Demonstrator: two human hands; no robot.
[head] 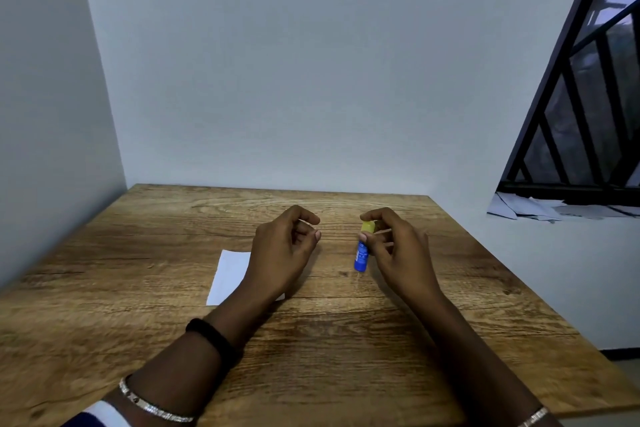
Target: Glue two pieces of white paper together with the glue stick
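A blue glue stick (361, 255) with a yellow cap hangs upright above the middle of the wooden table (138, 288). My right hand (394, 253) holds it, thumb and fingers curled round the cap end. My left hand (284, 250) hovers just left of it with loosely curled fingers and holds nothing. Under my left hand and wrist lies white paper (230, 276), flat on the table and partly hidden by the arm. I cannot tell whether it is one sheet or two.
White walls close the table in at the back and left. At the right a barred window (588, 97) stands above a sill with loose white papers (533, 208). The table's right edge drops off near the window.
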